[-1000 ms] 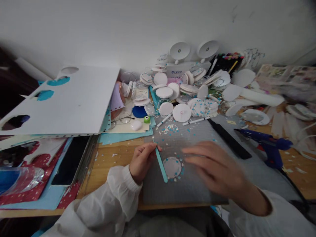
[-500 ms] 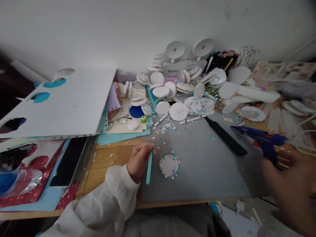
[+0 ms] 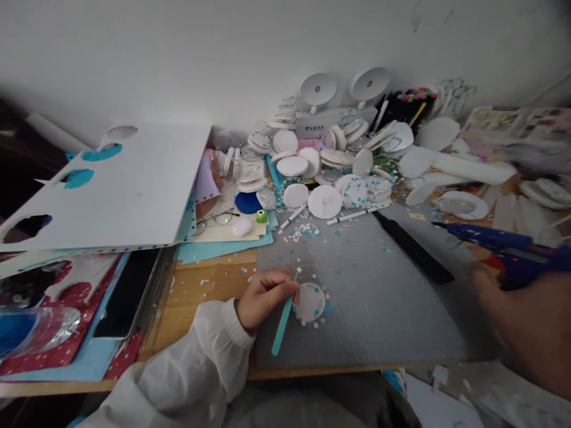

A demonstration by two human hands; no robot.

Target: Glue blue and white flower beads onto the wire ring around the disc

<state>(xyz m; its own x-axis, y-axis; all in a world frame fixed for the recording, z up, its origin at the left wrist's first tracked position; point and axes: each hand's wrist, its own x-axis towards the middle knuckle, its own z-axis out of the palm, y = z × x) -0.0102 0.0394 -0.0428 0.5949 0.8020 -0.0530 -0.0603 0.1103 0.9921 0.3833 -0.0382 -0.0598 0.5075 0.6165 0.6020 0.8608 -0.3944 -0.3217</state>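
A slim teal stick (image 3: 282, 327) is pinched between the thumb and fingers of my left hand (image 3: 267, 298). Its thin upper tip has a small white flower shape beside it. My fingertips overlap the left edge of a small white disc (image 3: 310, 302), which lies on the grey cutting mat (image 3: 379, 309) with blue and white flower bits around its rim. At the far right, my right hand (image 3: 526, 333), blurred, is closed on a blue glue gun (image 3: 513, 246). The gun's nozzle points left, a small red light shows on its body, and its handle is mostly hidden.
White discs (image 3: 325, 202) are piled along the back. A black strip-like tool (image 3: 414, 246) and two white pens (image 3: 352, 216) lie on the mat, near scattered flower bits (image 3: 307, 230). On the left stand a large white board (image 3: 143, 184) and a phone (image 3: 127, 294).
My left hand has moved right with the teal stick, from beside the disc onto its edge. The glue gun has shifted right and nearer in my right hand.
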